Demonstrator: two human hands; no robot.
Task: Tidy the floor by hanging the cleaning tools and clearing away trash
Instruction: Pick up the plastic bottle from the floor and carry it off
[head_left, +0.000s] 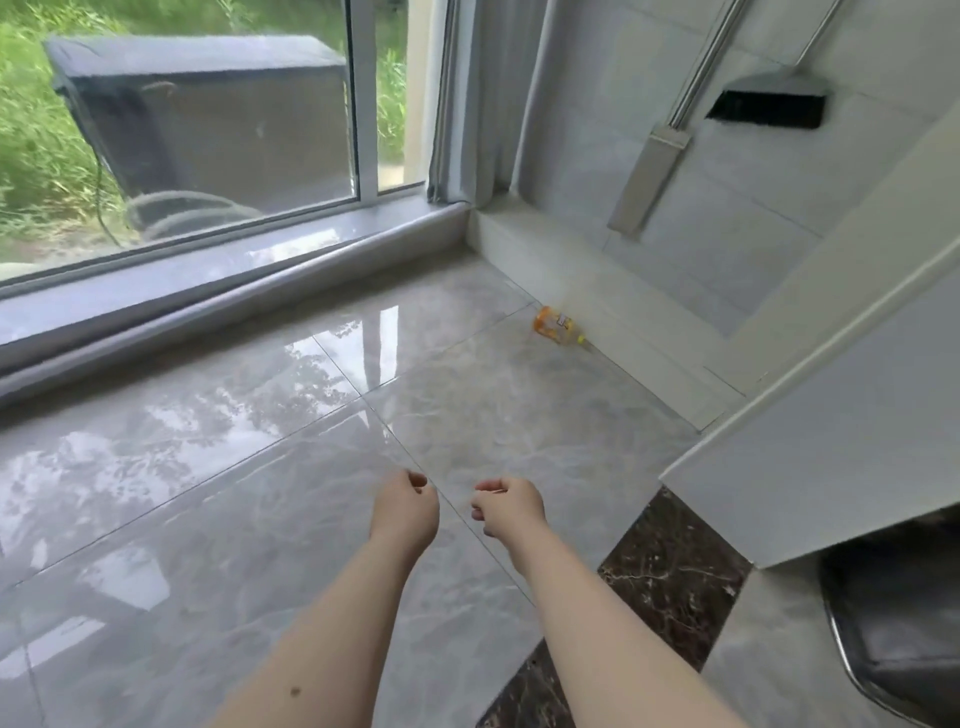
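We are holding our left hand (408, 512) and right hand (509, 506) loosely curled, gripping nothing, over glossy grey marbled floor (260, 467). A crumpled orange plastic bottle (558, 326) is lying against the tiled wall's base, beneath a hanging flat mop (647, 176) and broom (766, 106).

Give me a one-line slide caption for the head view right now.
Broom and mop hang on the wall; an orange bottle lies by the skirting, both hands, left and right, empty.

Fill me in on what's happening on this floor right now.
A person is tidying up. Both hands, left and right, reach forward loosely curled and hold nothing. An orange plastic bottle lies on its side on the tiled floor, against the wall's base. The broom and the flat mop are already up on the wall.
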